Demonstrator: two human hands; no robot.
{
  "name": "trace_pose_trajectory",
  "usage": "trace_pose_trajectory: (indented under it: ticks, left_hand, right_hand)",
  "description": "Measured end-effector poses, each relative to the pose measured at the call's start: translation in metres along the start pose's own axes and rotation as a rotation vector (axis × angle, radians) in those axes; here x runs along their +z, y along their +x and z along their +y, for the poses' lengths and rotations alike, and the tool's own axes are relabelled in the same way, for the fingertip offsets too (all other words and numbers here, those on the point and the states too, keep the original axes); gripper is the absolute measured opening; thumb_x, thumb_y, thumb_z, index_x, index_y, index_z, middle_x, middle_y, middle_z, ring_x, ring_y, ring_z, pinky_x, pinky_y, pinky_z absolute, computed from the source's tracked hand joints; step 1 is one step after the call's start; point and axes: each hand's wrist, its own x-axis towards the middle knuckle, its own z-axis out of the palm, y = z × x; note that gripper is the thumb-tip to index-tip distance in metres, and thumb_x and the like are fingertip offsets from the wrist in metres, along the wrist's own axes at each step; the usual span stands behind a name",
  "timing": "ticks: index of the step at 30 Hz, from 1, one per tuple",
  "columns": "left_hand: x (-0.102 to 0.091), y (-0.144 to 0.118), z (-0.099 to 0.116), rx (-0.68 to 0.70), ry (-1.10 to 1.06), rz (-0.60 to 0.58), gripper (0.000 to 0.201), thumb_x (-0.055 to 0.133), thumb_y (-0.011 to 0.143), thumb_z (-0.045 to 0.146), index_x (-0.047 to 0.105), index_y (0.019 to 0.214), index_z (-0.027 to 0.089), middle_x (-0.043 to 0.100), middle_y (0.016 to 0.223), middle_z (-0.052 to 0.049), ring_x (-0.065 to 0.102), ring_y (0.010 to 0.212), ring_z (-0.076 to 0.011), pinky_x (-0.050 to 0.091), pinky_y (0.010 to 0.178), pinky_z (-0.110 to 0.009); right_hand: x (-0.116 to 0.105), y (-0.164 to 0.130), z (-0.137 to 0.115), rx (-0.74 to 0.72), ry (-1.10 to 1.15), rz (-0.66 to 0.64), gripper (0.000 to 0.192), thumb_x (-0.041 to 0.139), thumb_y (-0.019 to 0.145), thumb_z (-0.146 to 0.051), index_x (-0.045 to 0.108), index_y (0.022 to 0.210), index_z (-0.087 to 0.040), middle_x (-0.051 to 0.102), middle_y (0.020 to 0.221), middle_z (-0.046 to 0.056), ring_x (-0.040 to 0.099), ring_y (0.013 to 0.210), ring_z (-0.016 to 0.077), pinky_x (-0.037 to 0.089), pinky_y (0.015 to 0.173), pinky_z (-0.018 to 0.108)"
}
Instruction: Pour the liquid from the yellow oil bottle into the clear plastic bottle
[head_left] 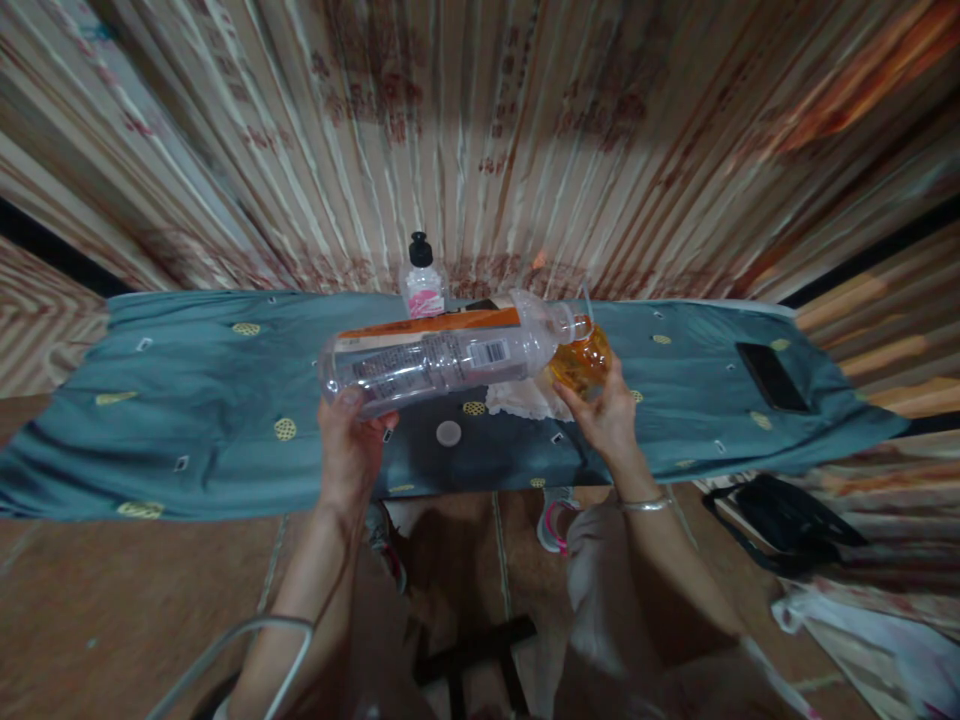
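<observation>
"While the left hand [349, 435] grips the bottle [439, 365] near its base, what stands complete?"

"Both items are in hand; the bottle's neck sits at the amber container [583, 355], contact unclear. Whether anything passes between them, and what remains, cannot be determined."

"State the container's position."

"Held by the right hand [609, 412], fingers curved around its side, above the cloth-covered tabletop [202, 400]."

A black phone [772, 377] lies on the bench [202, 385] at right. A black bag [787, 520] sits nearer, lower right. A curtain [450, 130] hangs far.
</observation>
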Motion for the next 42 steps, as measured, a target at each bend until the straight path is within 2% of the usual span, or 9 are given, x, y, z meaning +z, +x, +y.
trace_pose_trajectory:
  ticks: [3,6,9,14,21,28,34,42]
  left_hand:
    - [0.0033,-0.001,0.0025,-0.021,-0.024,0.017,0.05,0.097,0.057,0.053,0.079,0.1,0.033,0.071,0.082,-0.001,0.056,0.057,-0.016,0.035,0.041,-0.027]
    - [0.0038,-0.0014,0.0026,-0.026,-0.036,0.019,0.05,0.098,0.057,0.053,0.079,0.098,0.031,0.073,0.084,-0.002,0.057,0.057,-0.0155,0.037,0.04,-0.025]
    - [0.0027,-0.0008,0.001,0.007,-0.051,0.003,0.051,0.098,0.059,0.053,0.079,0.1,0.028,0.073,0.083,-0.001,0.058,0.056,-0.0133,0.037,0.04,-0.023]
    - [0.0002,0.0005,-0.0003,0.014,-0.07,-0.047,0.048,0.097,0.064,0.05,0.079,0.104,0.031,0.072,0.078,0.002,0.058,0.055,-0.0123,0.039,0.041,-0.022]
    - [-0.0003,0.0007,0.0007,-0.013,-0.074,-0.02,0.049,0.098,0.061,0.048,0.079,0.103,0.033,0.072,0.079,0.001,0.058,0.056,-0.014,0.04,0.039,-0.023]
    - [-0.001,0.0007,-0.0026,0.046,-0.058,-0.035,0.052,0.096,0.065,0.054,0.076,0.105,0.026,0.071,0.08,-0.001,0.058,0.057,-0.0135,0.034,0.041,-0.024]
    - [-0.0007,0.0006,-0.0008,0.017,-0.06,-0.018,0.052,0.097,0.062,0.052,0.078,0.105,0.03,0.071,0.081,0.0,0.059,0.057,-0.0137,0.039,0.041,-0.023]
    - [0.0002,0.0013,0.0011,0.018,-0.033,-0.025,0.049,0.097,0.061,0.054,0.08,0.099,0.03,0.07,0.076,-0.001,0.057,0.055,-0.0142,0.042,0.038,-0.023]
  right_hand:
    - [-0.0003,0.0003,0.0001,-0.01,-0.01,0.004,0.09,0.072,0.087,-0.071,0.046,0.155,-0.018,0.071,0.145,0.023,0.073,0.129,0.0397,0.061,0.109,0.059]
    - [-0.0002,0.0001,0.0001,-0.002,-0.017,0.003,0.088,0.073,0.087,-0.068,0.046,0.155,-0.018,0.071,0.146,0.023,0.073,0.13,0.0395,0.061,0.109,0.058]
    - [-0.0003,-0.0001,0.0001,-0.001,-0.015,-0.004,0.087,0.075,0.088,-0.064,0.045,0.155,-0.018,0.07,0.146,0.022,0.072,0.132,0.0396,0.061,0.11,0.058]
    - [-0.0007,0.0001,0.0004,-0.011,0.003,-0.008,0.086,0.074,0.088,-0.062,0.045,0.155,-0.017,0.07,0.147,0.023,0.071,0.133,0.0401,0.06,0.11,0.059]
    - [-0.0002,-0.0001,0.0011,-0.026,0.002,0.0,0.085,0.074,0.088,-0.062,0.046,0.155,-0.018,0.07,0.147,0.022,0.071,0.133,0.0397,0.06,0.111,0.059]
    - [0.0012,-0.0004,0.0025,-0.03,-0.003,0.012,0.087,0.073,0.088,-0.065,0.044,0.157,-0.019,0.07,0.148,0.021,0.071,0.133,0.0392,0.06,0.111,0.059]
    - [0.001,0.0,0.0034,-0.041,-0.016,0.01,0.087,0.073,0.088,-0.066,0.045,0.156,-0.018,0.071,0.146,0.022,0.072,0.131,0.0392,0.062,0.109,0.058]
    - [0.0001,-0.0004,0.0004,-0.023,-0.016,0.012,0.088,0.074,0.088,-0.067,0.046,0.155,-0.017,0.071,0.145,0.023,0.073,0.13,0.0402,0.061,0.108,0.059]
